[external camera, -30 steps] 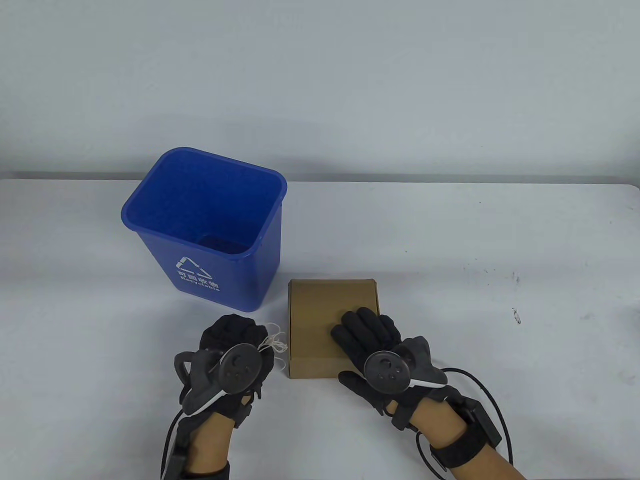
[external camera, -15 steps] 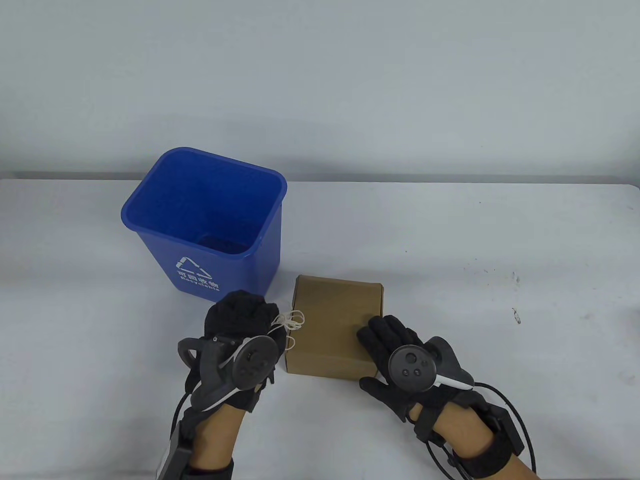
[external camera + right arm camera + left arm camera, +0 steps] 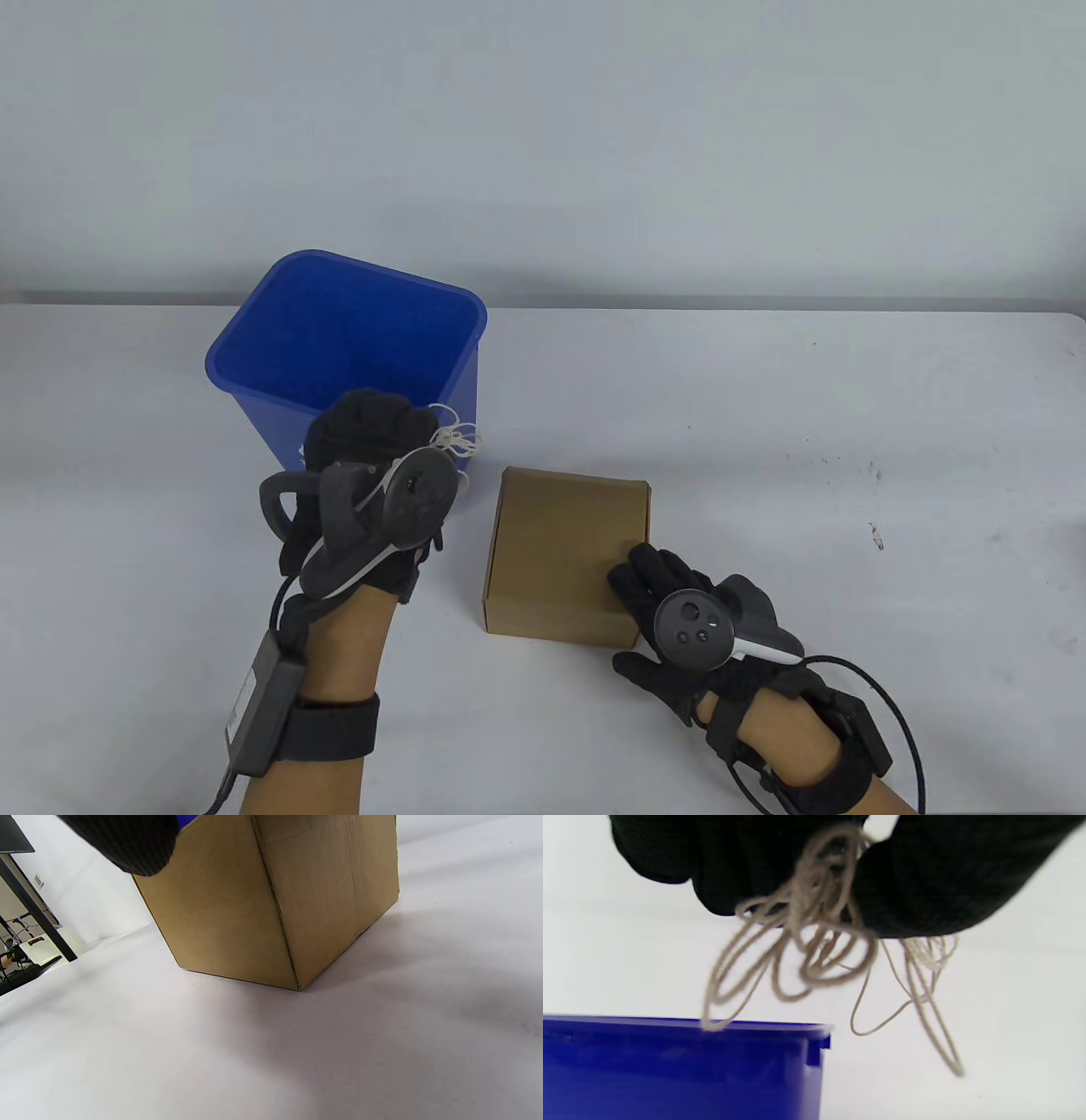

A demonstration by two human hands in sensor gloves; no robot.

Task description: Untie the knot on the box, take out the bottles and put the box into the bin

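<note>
Left hand (image 3: 373, 441) raised off the worktop (image 3: 764, 407), in front of the near wall of the blue recycling bin (image 3: 339, 340), just by its near right corner. Fingers curled shut around a bundle of pale twine (image 3: 454, 437); loose loops sticking out to the right of the knuckles. From the left wrist view: twine (image 3: 814, 942) bunched between black gloved fingertips (image 3: 925, 891), loops dangling down, one loop overlapping the bin rim (image 3: 687, 1024) in the frame; contact with the rim not determinable. Picture slightly blurred.

Bin upright at the left rear of the worktop, open top, white recycling mark on its front mostly hidden behind the left hand.

Cardboard box (image 3: 564, 552) closed, flat on the worktop, right of the bin and apart from it. No twine visible on it. Bottles not visible.

Right hand (image 3: 670, 594) at the near right corner of the box, fingers straight and resting on the lid, thumb spread toward the near side; not gripping. From the right wrist view: box (image 3: 271, 899) seen corner-on, one gloved fingertip (image 3: 127, 840) at the top left, in front of the box.

Small dark specks on the worktop well to the right.
</note>
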